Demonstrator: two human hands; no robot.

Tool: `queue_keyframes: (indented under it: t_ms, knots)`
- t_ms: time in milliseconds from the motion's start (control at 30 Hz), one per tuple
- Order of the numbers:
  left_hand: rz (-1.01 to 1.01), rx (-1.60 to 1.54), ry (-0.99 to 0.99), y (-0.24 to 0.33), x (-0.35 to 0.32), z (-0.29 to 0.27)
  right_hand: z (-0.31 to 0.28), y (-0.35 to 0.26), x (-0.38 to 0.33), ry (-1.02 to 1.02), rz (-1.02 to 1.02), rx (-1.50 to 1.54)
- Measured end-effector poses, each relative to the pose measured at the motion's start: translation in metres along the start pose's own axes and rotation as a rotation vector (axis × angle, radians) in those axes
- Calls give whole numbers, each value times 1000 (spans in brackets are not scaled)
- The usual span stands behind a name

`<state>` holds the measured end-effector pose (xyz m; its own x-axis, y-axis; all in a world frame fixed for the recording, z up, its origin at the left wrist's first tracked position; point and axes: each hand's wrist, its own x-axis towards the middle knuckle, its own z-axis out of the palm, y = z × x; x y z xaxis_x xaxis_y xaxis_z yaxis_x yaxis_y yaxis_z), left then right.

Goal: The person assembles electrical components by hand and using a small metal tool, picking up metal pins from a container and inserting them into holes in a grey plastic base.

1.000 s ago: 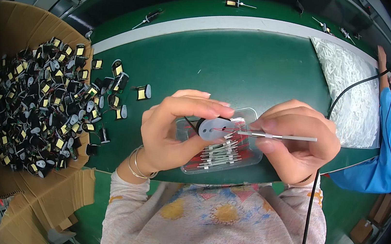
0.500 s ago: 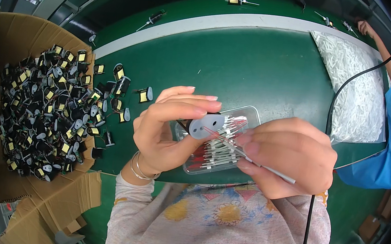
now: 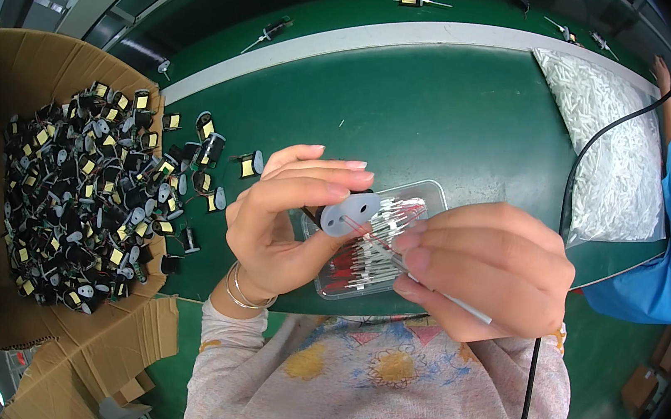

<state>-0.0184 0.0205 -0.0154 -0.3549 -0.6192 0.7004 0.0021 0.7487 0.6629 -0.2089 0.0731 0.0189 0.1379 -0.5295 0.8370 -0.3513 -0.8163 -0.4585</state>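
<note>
My left hand grips a small black component with a grey oval end cap, fingers above and thumb beneath. Small holes show in the cap, which faces my right hand. Pinched in my right hand is a thin wire lead with a whitish sleeve. Its fine reddish ends reach the cap near a lower hole; whether they are inside it I cannot tell. Below both hands lies a clear plastic box of red and white leads, partly covered by my hands.
At left, a cardboard box holds many similar black components; several lie beside it on the green table. A bag of white tubes and a black cable are at right. Beyond the pale rail lie more parts. Another person's arm shows far right.
My right hand has shifted slightly left with the lead, bringing it closer against the cap. My left hand keeps its hold. The other person's arm has moved right, away from the parts beyond the rail.
</note>
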Motion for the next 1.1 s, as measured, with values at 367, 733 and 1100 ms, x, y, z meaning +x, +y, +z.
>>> queue_keyframes:
  t_ms: [367,733,1100]
  knots:
    - [7,-2,0,1,0,-1,3,5,-1,-45,-66,-16]
    - [-32,174,-185,14,6,-7,8,8,1,-16,34,-27]
    - [-262,-335,-61,10,-4,-1,-3,12,5,-81,202,97]
